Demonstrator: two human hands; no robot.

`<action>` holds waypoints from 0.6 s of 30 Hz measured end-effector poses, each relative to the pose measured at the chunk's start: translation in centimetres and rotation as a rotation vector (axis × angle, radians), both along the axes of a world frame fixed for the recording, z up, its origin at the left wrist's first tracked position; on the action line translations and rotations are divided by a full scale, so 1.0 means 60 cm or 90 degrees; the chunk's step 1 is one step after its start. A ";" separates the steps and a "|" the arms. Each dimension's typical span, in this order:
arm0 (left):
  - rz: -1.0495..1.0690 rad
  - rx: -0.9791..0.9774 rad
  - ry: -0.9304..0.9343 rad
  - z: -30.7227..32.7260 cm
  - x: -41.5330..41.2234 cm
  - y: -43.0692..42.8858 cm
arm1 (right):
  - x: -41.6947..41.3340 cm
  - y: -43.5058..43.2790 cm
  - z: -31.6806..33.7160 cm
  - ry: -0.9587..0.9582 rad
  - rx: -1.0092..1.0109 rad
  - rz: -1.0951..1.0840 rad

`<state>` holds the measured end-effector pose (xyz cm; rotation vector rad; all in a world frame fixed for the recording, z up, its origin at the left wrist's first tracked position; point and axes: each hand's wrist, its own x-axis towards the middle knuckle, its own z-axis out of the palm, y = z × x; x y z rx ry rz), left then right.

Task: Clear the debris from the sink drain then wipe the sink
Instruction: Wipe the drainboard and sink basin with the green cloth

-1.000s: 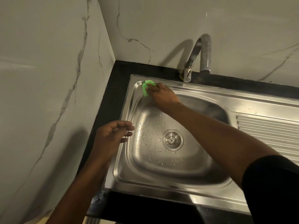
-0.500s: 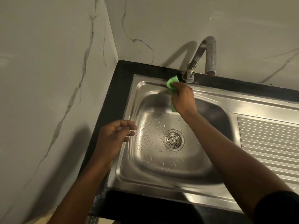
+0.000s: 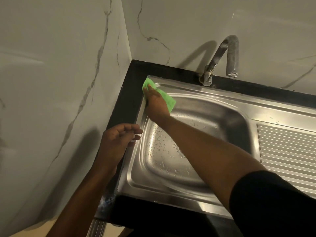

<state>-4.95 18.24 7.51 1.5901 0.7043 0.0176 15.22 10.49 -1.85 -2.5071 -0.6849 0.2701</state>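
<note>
Cloth: green cloth (image 3: 168, 100) is on the sink (image 3: 222, 93) rim's back corner, well left of the tap (image 3: 220, 57).
Right hand: the right hand (image 3: 156, 104) lies fingers flat on the cloth, pressing it down.
Left hand: the left hand (image 3: 118, 142) is loosely curled and holds nothing, further left of the tap and nearer the camera.
Drain: mostly hidden under the forearm.
Technique: press evenly along the rim groove, then sweep the basin droplets drainward.
</note>
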 end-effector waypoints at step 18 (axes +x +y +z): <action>0.017 -0.018 -0.030 0.016 -0.025 -0.028 | -0.324 -0.167 0.062 0.231 0.065 0.296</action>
